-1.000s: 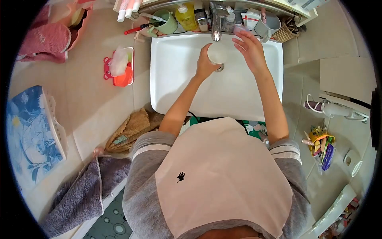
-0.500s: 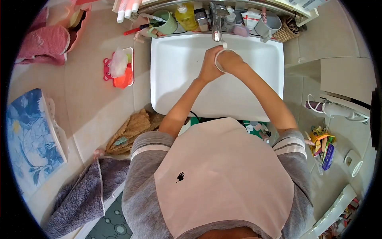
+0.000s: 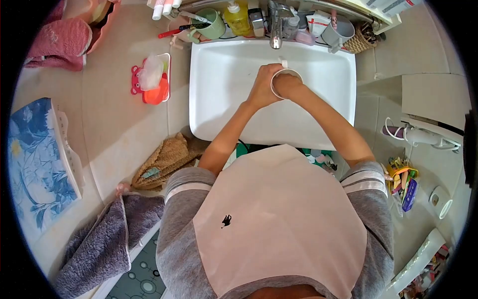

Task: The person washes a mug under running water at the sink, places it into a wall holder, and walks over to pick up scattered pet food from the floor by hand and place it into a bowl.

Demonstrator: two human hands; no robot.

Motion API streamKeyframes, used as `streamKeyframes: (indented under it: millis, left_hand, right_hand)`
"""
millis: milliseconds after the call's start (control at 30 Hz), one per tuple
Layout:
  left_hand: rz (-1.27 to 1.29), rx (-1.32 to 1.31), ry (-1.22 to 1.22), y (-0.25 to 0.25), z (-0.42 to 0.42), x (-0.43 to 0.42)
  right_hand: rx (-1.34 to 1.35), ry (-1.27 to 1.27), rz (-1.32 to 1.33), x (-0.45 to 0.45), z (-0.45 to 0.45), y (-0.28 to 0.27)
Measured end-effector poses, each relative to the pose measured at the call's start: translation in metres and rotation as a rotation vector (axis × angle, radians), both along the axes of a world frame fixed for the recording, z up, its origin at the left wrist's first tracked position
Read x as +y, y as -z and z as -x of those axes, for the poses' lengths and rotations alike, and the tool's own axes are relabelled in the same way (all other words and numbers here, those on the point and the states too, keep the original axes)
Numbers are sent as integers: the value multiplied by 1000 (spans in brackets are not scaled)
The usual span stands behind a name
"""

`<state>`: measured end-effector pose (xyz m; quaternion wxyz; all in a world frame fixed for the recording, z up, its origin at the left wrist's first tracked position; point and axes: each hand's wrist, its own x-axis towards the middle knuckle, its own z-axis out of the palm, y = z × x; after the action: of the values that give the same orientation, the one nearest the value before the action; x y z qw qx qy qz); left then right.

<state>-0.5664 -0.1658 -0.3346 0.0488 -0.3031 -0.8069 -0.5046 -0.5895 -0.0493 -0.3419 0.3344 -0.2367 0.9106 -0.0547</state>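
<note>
A white mug [image 3: 300, 74] is held over the white sink [image 3: 214, 65], its round rim facing up toward me and its handle pointing at the faucet. My left hand [image 3: 265, 85] is closed around the mug's left side. Through the rim reaches my right hand [image 3: 289, 85], its fingers inside the mug and hidden from view. Whether those fingers hold anything cannot be made out. The chrome faucet [image 3: 276, 30] stands just beyond the mug.
Behind the sink a ledge carries a green cup [image 3: 214, 27], a yellow pump bottle [image 3: 237, 20], a grey mug [image 3: 338, 34] and a woven basket [image 3: 359, 42]. On the left wall hang a soap holder [image 3: 152, 82], a brown towel [image 3: 164, 159] and a grey towel [image 3: 107, 239].
Both hands and the mug have moved slightly toward me, away from the faucet. The view has shifted a little. My right hand is still inside the mug.
</note>
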Motion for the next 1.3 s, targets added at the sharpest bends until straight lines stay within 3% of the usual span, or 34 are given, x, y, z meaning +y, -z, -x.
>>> streamKeyframes:
  millis: [200, 300, 367, 567, 633, 733, 867, 1067, 1200, 1300]
  left_hand:
    - [-4, 28, 8, -2, -2, -3]
    - [-16, 26, 10, -2, -2, -2]
    - [107, -41, 62, 1, 0, -1]
    - [-9, -107, -26, 3, -8, 3]
    - [-8, -159, -76, 5, -7, -2]
    - [12, -180, -153, 4, -5, -9]
    - [-45, -208, -212, -3, -9, -19]
    - [-111, -201, -218, -10, -14, -20]
    - [7, -295, -163, 14, -20, -23]
    - [56, -461, -29, 41, -34, -26]
  right_hand:
    - [-44, 52, 19, -7, -8, -58]
    - [-67, 28, 14, -5, -7, -48]
    - [-83, -38, -1, -1, -7, -43]
    - [-53, 130, 3, 6, -20, -73]
    - [200, 172, 328, 27, -26, -69]
    - [420, 411, 707, 55, -33, -112]
    - [213, 922, 1095, 92, -42, -117]
    - [132, 1156, 1136, 107, -56, -91]
    - [155, 1081, 1099, 77, -70, -74]
    - [221, 513, 907, 49, -74, -42]
